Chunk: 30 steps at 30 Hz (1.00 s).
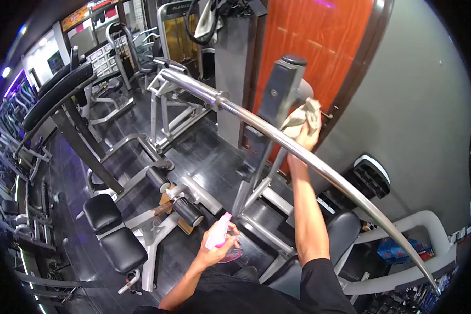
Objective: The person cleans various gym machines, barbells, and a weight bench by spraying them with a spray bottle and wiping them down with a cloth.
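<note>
Head view — looking down along both arms, gym machines all round.

Right hand [307,137]: raised at full reach, grip closed on a bunched beige cloth [302,118]. The wad sits against the grey upright post [278,89], close to where the curved chrome bar [246,116] crosses in front of it. The forearm passes under that bar; from this stance it looks like the straightest line to the post. Bunching the cloth, I judge, puts a thick pad between the fingers and the metal. A loose corner sticks up above the knuckles.

Left hand [214,254]: low and near the torso, well apart from the cloth. The grip is wrapped round the neck of a spray bottle [219,230], with the pink head up and pointing away from the body. The clear body hangs below the fingers; fill level cannot be read. Held low like this, it appears simply parked — clear of the working arm.

Around:
- black seat pad [345,230] beneath the right elbow
- a leg machine with roller pads [186,210] to the left
- dark glossy floor [214,162]
- orange door panel [319,47] behind the post
</note>
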Each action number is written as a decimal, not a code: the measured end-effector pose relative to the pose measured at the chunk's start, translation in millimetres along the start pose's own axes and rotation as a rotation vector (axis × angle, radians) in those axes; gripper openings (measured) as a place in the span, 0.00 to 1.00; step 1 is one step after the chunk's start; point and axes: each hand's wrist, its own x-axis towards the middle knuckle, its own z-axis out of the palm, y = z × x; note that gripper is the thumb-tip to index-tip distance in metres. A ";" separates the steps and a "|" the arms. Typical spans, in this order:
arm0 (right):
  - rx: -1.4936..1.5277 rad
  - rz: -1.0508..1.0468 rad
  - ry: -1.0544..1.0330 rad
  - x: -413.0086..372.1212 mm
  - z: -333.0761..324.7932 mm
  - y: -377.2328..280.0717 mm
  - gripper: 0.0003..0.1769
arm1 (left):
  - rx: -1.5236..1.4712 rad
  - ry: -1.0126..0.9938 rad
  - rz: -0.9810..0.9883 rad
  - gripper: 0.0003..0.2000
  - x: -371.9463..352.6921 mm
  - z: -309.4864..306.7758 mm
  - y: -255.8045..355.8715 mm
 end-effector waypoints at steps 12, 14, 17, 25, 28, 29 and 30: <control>-0.477 -0.597 -0.290 -5.0 14.5 -16.7 0.34 | 0.010 -0.076 -0.105 0.15 33.9 -63.7 4.4; -0.467 -0.405 -0.276 -51.1 -5.0 -0.5 0.35 | 0.023 -0.111 -0.143 0.15 41.7 -68.0 3.2; -0.642 -0.270 -0.298 -135.5 -44.9 33.0 0.34 | 0.031 -0.157 -0.152 0.15 50.2 -73.5 -1.9; -0.500 0.094 -0.173 -123.3 -47.9 34.5 0.32 | 0.026 -0.209 -0.202 0.14 55.1 -78.1 -7.5; -0.211 -0.031 -0.149 -46.3 10.7 -14.2 0.32 | 0.058 -0.247 -0.179 0.15 53.0 -80.9 -4.7; -0.319 -0.213 -0.166 -30.9 17.6 -18.1 0.32 | 0.092 -0.281 -0.152 0.15 52.2 -81.5 -3.9; -0.462 -0.292 -0.137 -36.8 19.2 -14.4 0.33 | 0.082 -0.269 -0.148 0.15 50.3 -82.2 -4.8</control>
